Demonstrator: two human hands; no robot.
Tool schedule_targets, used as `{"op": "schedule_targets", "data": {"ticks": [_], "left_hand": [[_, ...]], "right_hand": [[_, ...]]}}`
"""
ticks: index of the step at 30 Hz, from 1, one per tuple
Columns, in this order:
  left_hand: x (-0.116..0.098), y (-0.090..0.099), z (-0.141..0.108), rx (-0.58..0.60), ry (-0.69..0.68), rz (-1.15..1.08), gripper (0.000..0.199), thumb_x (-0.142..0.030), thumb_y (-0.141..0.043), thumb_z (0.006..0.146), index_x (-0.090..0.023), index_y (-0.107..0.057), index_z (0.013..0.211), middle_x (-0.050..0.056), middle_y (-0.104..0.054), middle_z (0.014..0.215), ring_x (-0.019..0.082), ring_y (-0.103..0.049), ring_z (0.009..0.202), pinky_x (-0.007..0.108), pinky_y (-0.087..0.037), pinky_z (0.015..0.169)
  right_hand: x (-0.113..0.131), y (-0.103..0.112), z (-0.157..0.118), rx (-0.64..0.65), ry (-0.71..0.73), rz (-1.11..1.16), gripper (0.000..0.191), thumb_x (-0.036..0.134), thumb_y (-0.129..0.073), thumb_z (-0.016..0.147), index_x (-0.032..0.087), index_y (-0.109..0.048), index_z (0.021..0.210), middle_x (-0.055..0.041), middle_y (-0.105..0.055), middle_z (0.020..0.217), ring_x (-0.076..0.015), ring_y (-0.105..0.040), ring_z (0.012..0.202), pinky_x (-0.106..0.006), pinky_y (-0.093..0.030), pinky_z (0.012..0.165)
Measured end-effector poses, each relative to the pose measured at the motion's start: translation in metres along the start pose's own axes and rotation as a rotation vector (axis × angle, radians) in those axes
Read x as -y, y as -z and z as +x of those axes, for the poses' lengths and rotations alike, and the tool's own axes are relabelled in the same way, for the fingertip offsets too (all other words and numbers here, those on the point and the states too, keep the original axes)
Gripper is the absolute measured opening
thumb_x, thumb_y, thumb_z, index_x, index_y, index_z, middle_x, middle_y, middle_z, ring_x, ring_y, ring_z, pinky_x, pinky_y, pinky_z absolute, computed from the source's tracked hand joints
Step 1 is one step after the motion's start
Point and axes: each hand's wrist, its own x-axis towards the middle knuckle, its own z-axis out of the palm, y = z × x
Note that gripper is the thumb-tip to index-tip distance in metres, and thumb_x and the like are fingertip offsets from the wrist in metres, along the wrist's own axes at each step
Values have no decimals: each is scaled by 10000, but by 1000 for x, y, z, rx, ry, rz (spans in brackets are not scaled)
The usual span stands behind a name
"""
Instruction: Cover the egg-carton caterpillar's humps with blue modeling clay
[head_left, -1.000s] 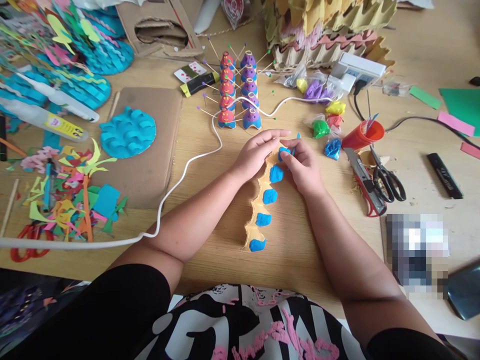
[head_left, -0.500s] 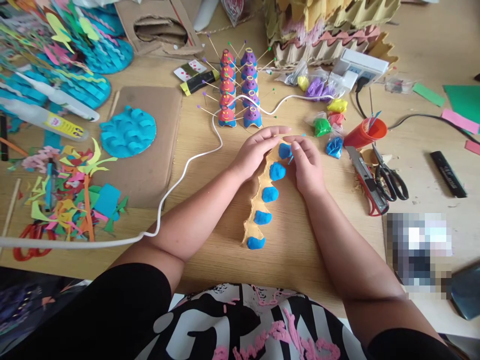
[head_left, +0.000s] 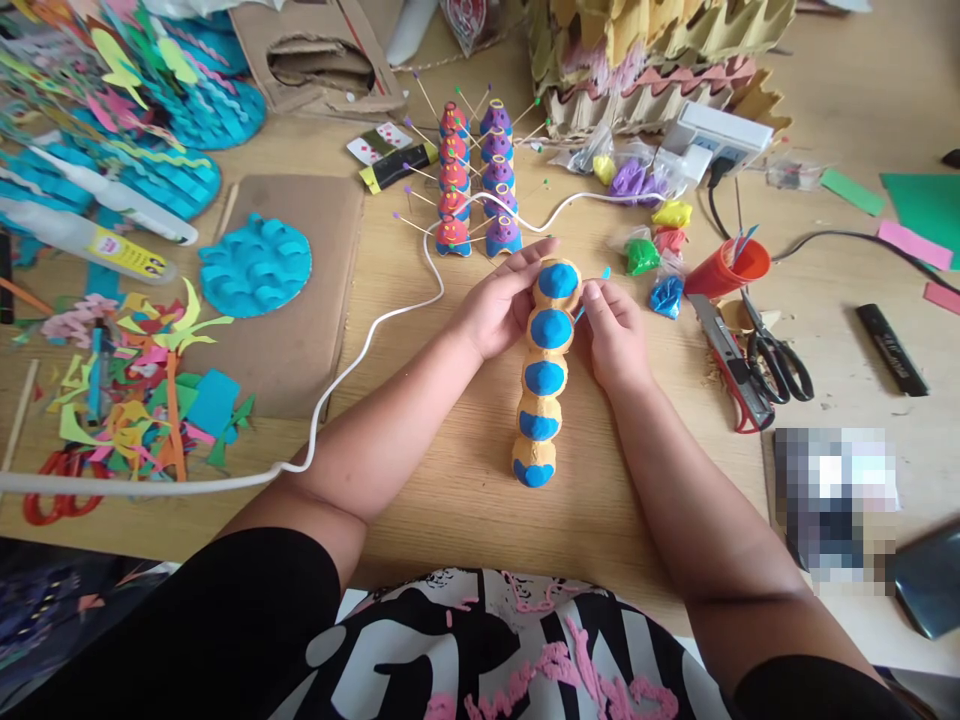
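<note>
A yellow-orange egg-carton strip (head_left: 553, 405) runs away from me over the table, its row of bumps facing up. Each bump wears a cap of blue clay (head_left: 551, 330). My left hand (head_left: 504, 305) grips the strip's far end from the left, with some fingers hidden behind it. Close by on the right, my right hand (head_left: 616, 325) is closed in a pinch on a thin blue stick (head_left: 606, 273), whose tip shows beside the strip's second bump. Whether that tip touches the clay, I cannot tell.
Red and purple carton figures (head_left: 453, 200) with pins stand beyond my hands. A white cable (head_left: 375, 325) crosses the table at left. To the right are clay bags (head_left: 641, 256), an orange cup (head_left: 709, 275), a box cutter (head_left: 731, 360) and scissors (head_left: 776, 360). Paper scraps (head_left: 150, 400) lie left.
The strip has been rolled over from its side, so its capped bumps now face up. My left hand has shifted its hold at the far end; my right hand stays close by.
</note>
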Motion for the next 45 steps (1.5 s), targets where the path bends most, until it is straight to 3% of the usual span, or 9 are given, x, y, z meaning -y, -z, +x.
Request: {"op": "schedule_targets", "data": {"ticks": [3,8,16,20,24,33,37,45], "left_hand": [[1,-3,-2,-4,45,-15,339,-188,-569,1100,-267,-702,1401,-18,-813,924,139,-829,852,251,-669,804],[2,-2,-3,13,64,-1,409,-187,-580,1098,-289,-685,1479,-25,-823,976,129,-824,919,264,-662,932],[2,1,-4,52,29,85,269,-180,-627,1070,-244,-759,1296,-24,-846,971,128,-815,894,272,-653,955],[3,1,-5,48,40,94,296,-195,-652,1060,-214,-745,1341,1,-850,987,158,-834,916,307,-659,964],[3,1,-6,51,59,77,354,-199,-657,1063,-223,-720,1410,1,-855,1007,161,-844,922,334,-658,1035],[5,3,-5,10,127,50,469,-331,-675,1083,-312,-637,1550,1,-858,1108,206,-851,1131,386,-651,1115],[5,2,-6,23,117,70,448,-272,-688,1066,-290,-669,1514,3,-856,1077,199,-850,1107,383,-640,1129],[4,-1,-7,28,116,86,420,-238,-688,1056,-289,-688,1472,-8,-857,1086,190,-849,1097,354,-653,1085]], "right_hand": [[5,-4,-3,12,-56,100,428,645,-941,831,261,-753,836,49,-692,797,-122,-627,741,-262,-570,749],[15,-12,-6,6,-96,205,511,602,-1044,699,243,-687,764,55,-694,766,-99,-595,668,-235,-542,647],[17,-8,-3,81,-248,250,544,680,-998,697,255,-669,782,28,-705,738,-149,-626,658,-297,-574,632],[15,-4,-2,111,-293,282,508,638,-1005,694,256,-681,777,27,-708,719,-150,-617,629,-299,-567,605],[13,-1,-1,135,-300,269,489,701,-940,752,274,-723,849,9,-748,785,-190,-683,705,-354,-633,683],[11,-1,-1,86,-308,220,530,750,-926,726,290,-675,804,16,-725,733,-209,-655,673,-377,-633,646],[11,-2,-1,87,-289,266,511,684,-982,704,269,-688,752,42,-670,659,-157,-570,577,-331,-576,580],[12,-2,-1,109,-285,229,518,726,-934,747,272,-686,764,18,-702,696,-185,-645,640,-359,-607,637]]}}
